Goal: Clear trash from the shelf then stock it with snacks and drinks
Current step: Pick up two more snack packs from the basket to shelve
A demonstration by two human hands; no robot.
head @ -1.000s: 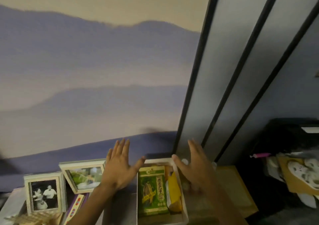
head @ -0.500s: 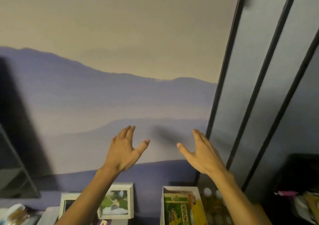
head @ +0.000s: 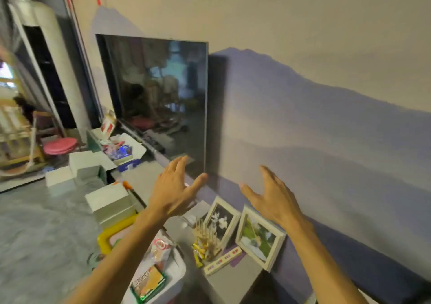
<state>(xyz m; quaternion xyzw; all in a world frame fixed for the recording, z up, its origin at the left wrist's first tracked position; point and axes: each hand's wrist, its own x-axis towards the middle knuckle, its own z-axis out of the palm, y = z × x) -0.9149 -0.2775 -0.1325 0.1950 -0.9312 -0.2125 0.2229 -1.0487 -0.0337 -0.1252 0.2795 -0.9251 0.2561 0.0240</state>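
Snack packets (head: 149, 278) lie in a white bin (head: 180, 267) just beside the low grey shelf (head: 140, 175). The left hand (head: 172, 191) and right hand (head: 272, 201) hover above it, fingers spread, holding nothing. A careless sweep could topple the propped photo frames (head: 222, 222).

Left hand (head: 173, 193) and right hand (head: 272, 198) hover empty, fingers spread, above the shelf (head: 229, 282).

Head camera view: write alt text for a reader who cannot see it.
The left hand and the right hand hover open and empty above a low grey shelf against a mountain-mural wall. Two white-framed photographs stand on it, a dark flat television screen is to the left, and snack packets sit in a white plastic bin below.
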